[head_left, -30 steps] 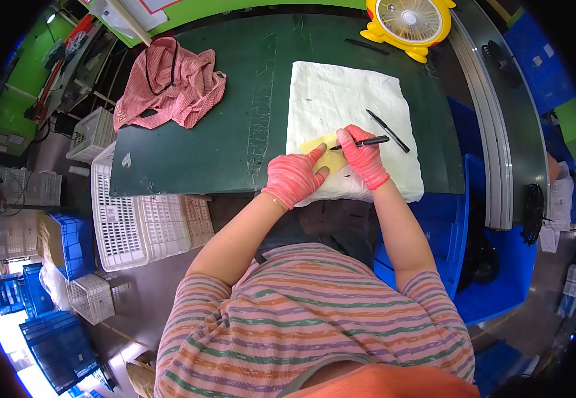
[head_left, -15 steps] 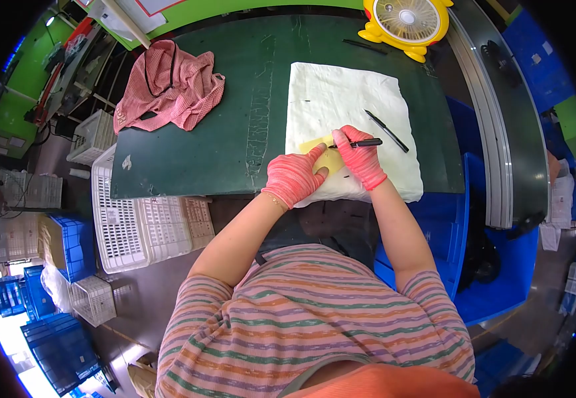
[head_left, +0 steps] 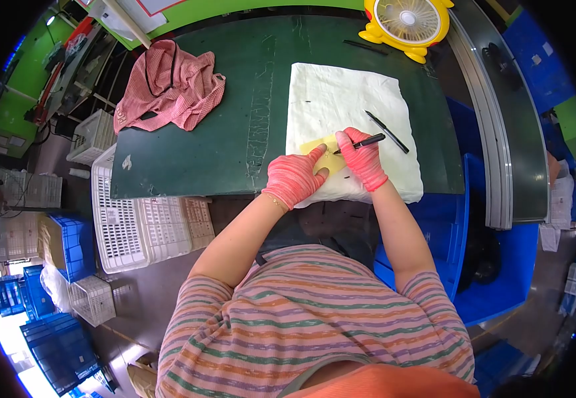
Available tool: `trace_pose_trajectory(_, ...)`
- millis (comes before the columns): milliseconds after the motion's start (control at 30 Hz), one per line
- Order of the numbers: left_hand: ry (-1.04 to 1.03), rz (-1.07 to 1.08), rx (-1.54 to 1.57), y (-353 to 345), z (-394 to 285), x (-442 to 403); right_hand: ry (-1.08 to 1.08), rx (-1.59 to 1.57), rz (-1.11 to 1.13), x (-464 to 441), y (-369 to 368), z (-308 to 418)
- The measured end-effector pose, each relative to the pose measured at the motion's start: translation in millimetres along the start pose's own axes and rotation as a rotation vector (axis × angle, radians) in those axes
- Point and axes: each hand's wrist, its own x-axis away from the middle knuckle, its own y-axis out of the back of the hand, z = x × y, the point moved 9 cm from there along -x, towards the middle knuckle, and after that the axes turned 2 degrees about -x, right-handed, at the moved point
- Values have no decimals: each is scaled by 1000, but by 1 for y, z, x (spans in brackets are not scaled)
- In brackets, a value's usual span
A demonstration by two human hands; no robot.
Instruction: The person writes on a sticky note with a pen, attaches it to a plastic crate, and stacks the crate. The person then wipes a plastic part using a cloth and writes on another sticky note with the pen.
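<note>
A small yellow sheet [head_left: 332, 161] lies on a folded white cloth [head_left: 341, 86] near the front of the table. My left hand [head_left: 292, 178], in a pink knit glove, presses on the sheet's left side, thumb and index finger stretched apart. In my right hand [head_left: 363, 159], gloved alike, is a black pen [head_left: 370, 140], its tip down at the yellow sheet. Faint marks show on the sheet, too small to read. To the right, a second black pen [head_left: 387, 131] rests on the cloth.
The dark green table [head_left: 235, 146] carries a pink checked garment [head_left: 175, 86] at the left and a yellow fan [head_left: 407, 20] at the far right. White crates [head_left: 148, 225] stand below on the left. Blue bins [head_left: 434, 232] are at the right, beside a metal rail [head_left: 497, 146].
My right hand has shifted slightly down and right, and the pen in it now tilts more, tip lower on the sheet. My left hand stays in place.
</note>
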Motion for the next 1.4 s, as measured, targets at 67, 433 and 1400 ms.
trace_pose_trajectory(67, 2, -2, 7, 1, 0, 1, 6, 9, 6, 1, -1, 2)
trace_pose_trajectory(433, -65, -106, 16, 0, -7, -21, -72, -93, -161, 1, 16, -11)
trace_pose_trajectory(1400, -118, -30, 19, 9, -16, -20, -59, 71, -168, 1, 16, -10)
